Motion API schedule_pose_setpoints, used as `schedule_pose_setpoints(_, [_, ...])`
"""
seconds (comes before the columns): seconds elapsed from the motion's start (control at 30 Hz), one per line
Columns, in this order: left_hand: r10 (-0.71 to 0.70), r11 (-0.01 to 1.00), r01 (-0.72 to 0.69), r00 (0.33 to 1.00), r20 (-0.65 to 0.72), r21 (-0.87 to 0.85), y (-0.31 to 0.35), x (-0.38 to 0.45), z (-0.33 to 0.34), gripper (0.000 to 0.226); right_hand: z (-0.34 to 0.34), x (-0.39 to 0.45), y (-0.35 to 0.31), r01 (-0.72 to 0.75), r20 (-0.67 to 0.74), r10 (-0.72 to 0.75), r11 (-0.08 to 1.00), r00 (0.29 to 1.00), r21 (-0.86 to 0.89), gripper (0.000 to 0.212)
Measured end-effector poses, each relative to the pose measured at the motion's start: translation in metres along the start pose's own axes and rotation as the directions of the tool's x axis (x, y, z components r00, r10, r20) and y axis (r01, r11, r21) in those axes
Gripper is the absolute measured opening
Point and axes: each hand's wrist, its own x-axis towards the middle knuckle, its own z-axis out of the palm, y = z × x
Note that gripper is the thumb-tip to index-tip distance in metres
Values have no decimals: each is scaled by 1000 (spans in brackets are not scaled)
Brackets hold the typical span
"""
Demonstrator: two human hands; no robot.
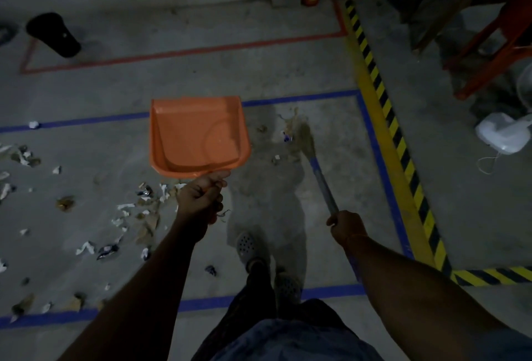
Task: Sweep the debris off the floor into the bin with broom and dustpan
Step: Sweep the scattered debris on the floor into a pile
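Left hand [201, 193] fingers curled round the handle of the orange dustpan [198, 136], pan at 12 o'clock of them; right hand [347, 225] grips broom [309, 144] handle, bristles toward 11 o'clock; debris [121, 214] at 9 o'clock on floor.

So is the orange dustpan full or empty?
Empty: the orange dustpan shows only bare plastic inside, held by the left hand.
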Motion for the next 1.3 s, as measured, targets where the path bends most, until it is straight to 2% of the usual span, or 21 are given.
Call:
schedule_pose_setpoints(0.1, [-4, 999, 4, 1000, -1, 37, 5, 15, -4, 20, -4, 16, -3, -61, 24, 62, 998, 998, -28, 19])
schedule_pose_setpoints(0.23, [-9, 999, 10, 999, -38, 48, 7, 31, -20, 21, 13, 27, -30, -28, 107, 41, 992, 993, -125, 25])
schedule_pose_setpoints(0.33, [-23, 999, 26, 997, -68, 43, 6, 43, -43, 18, 43, 35, -67, 105, 239, -59, 977, 969, -187, 35])
schedule_pose_setpoints(0.4, [-53, 998, 57, 993, -103, 37, 8, 49, -59, 21, 60, 41, -97, 228, 351, -146, 952, 925, -206, 37])
schedule_pose_setpoints(0.47, [-67, 997, 71, 989, -135, 28, 15, 54, -70, 23, 68, 45, -127, 329, 427, -230, 928, 875, -174, 35])
schedule_pose_setpoints(0.57, [-66, 998, 67, 985, -160, -1, 27, 65, -82, 24, 66, 49, -161, 378, 468, -298, 922, 832, -85, 29])
schedule_pose_setpoints(0.63, [-50, 999, 50, 983, -178, -9, 34, 77, -89, 23, 58, 52, -173, 408, 460, -339, 911, 821, -56, 27])
schedule_pose_setpoints(0.8, [-25, 1000, 28, 981, -192, 12, 48, 104, -94, 24, 31, 67, -176, 401, 340, -362, 915, 868, -49, 25])
schedule_pose_setpoints(1.07, [-8, 1000, 4, 986, -166, -21, 55, 123, -86, 28, -34, 101, -163, 179, 123, -168, 979, 978, -92, 30])
schedule_pose_setpoints(1.17, [-6, 999, 0, 987, -162, -35, 55, 130, -83, 28, -58, 121, -150, 85, 72, -79, 992, 994, -89, 27])
schedule_pose_setpoints(1.3, [-1, 999, -6, 987, -164, -39, 58, 133, -70, 24, -82, 148, -140, 26, 73, -17, 991, 997, -129, 20])
